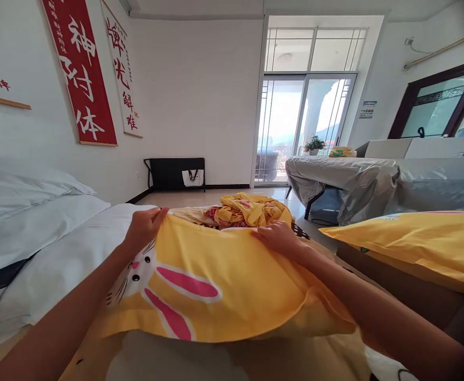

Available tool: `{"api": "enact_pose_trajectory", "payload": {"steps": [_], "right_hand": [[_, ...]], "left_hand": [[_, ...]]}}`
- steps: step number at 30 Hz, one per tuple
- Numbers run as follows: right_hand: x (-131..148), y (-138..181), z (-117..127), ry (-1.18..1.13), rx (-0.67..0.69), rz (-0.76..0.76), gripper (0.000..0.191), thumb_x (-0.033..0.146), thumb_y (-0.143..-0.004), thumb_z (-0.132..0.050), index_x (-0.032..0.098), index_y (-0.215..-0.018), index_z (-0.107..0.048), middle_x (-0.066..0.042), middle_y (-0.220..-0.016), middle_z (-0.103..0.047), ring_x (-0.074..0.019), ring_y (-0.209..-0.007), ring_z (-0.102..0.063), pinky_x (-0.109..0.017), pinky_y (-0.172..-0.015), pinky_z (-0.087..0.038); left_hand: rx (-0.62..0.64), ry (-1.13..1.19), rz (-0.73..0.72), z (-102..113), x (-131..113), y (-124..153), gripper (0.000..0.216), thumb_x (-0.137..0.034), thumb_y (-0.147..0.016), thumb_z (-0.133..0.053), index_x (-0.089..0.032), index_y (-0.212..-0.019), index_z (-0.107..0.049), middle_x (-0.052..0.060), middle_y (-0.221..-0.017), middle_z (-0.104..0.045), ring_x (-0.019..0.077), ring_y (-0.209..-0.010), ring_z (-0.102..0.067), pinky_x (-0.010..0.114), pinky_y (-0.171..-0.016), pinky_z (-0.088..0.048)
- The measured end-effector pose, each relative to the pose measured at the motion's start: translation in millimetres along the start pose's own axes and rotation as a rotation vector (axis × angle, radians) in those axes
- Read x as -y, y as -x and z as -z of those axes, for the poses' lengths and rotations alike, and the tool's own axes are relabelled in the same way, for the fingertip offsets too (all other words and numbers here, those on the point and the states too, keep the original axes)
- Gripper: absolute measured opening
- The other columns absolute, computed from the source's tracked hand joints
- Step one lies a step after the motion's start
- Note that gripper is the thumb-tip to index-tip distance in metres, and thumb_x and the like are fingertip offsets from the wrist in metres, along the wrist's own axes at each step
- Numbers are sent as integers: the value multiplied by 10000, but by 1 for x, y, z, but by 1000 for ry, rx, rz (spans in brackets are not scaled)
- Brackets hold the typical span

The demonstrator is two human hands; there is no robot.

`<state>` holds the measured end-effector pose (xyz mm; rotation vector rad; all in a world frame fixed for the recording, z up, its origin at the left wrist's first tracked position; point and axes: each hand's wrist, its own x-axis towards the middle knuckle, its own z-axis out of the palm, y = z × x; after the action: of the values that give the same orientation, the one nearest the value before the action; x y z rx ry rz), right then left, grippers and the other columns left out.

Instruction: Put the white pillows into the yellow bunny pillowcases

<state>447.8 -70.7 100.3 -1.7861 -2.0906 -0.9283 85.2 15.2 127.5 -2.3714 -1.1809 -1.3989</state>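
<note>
A yellow pillowcase (235, 280) printed with a white rabbit with pink ears is stretched between my two hands. My left hand (143, 227) is closed on its far left corner. Further right, my right hand (279, 239) grips the far edge, its fingers wrapped over the cloth. The near edge hangs loose above a beige and white patterned cloth (168, 362). Just beyond my hands lies a crumpled yellow heap of fabric (255, 210) with some red checked cloth in it.
White pillows (76, 254) are piled on the left. At right, another yellow pillowcase (422, 243) lies on a cardboard box (398, 280). Behind stands a table under a silvery plastic cover (343, 172). A black folded frame (168, 174) leans by the back wall, near a sliding glass door (307, 121).
</note>
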Motion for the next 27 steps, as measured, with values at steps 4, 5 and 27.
{"api": "enact_pose_trajectory", "payload": {"steps": [4,5,27], "right_hand": [[-31,-12,16,16,-297,-229,596,555,-938,-314,188,-570,-605,-43,-520,-605,-147,-521,-505,-274,-573,-249],[-35,-13,14,10,-315,-241,599,560,-937,-308,190,-566,-597,-44,-515,-597,-151,-527,-506,-277,-580,-257],[-72,214,-109,-560,258,-920,600,665,-701,-414,172,-907,-686,-171,-1020,-702,-358,-948,-652,-433,-790,-510]], "left_hand": [[-285,-55,27,3,4,-9,492,-450,-878,-433,-193,-503,-244,-65,-448,-215,92,-467,-220,246,-513,-236],[-295,-57,41,-3,6,-7,496,-453,-884,-423,-194,-505,-236,-63,-450,-213,92,-468,-221,244,-517,-239],[589,267,928,-19,142,185,418,-647,-670,-591,-232,-721,-609,30,-631,-630,263,-643,-630,318,-533,-489]]}}
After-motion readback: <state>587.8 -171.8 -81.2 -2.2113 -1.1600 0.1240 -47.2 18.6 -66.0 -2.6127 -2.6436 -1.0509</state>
